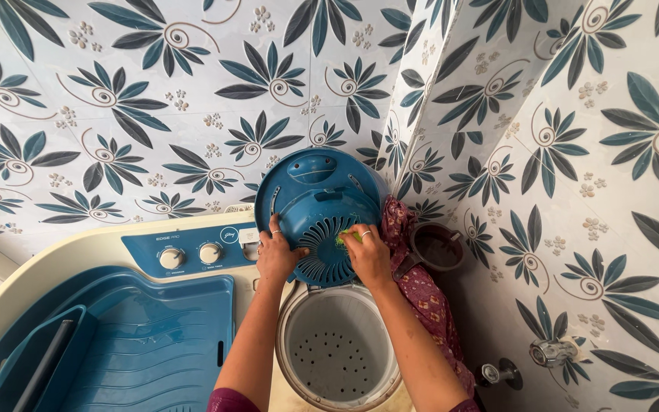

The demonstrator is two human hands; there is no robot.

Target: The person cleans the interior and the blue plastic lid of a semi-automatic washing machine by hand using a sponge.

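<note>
Filling the lower left of the view, the cream twin-tub washing machine (55, 263) stands in a corner of walls tiled (154, 91) in white with dark blue leaf patterns. Its large blue wash-tub lid (154, 343) lies shut and flat, with a blue control panel (192, 250) and two pale knobs behind it. To the right, the round spinner drum (337, 347) is open, its perforated white floor exposed, since its cover is lifted out of the way.

That cover, the blue round lid (318, 214), stands tilted up against the wall corner, its underside with a fan of slots facing the person; propped this way, the ribbed face is within easy reach of both hands. The left hand (278, 255) presses flat on the lid's lower left edge, fingers spread and closed on nothing, apparently steadying it. The right hand (368, 252) is curled narrowly round a small green scrubber (347, 237), pressed onto the slots near the lid's middle.

A maroon patterned cloth (421, 290) hangs between the machine and the right wall, beside a dark round hose opening (436, 248). Low on that wall sit two small metal taps (551, 352).
</note>
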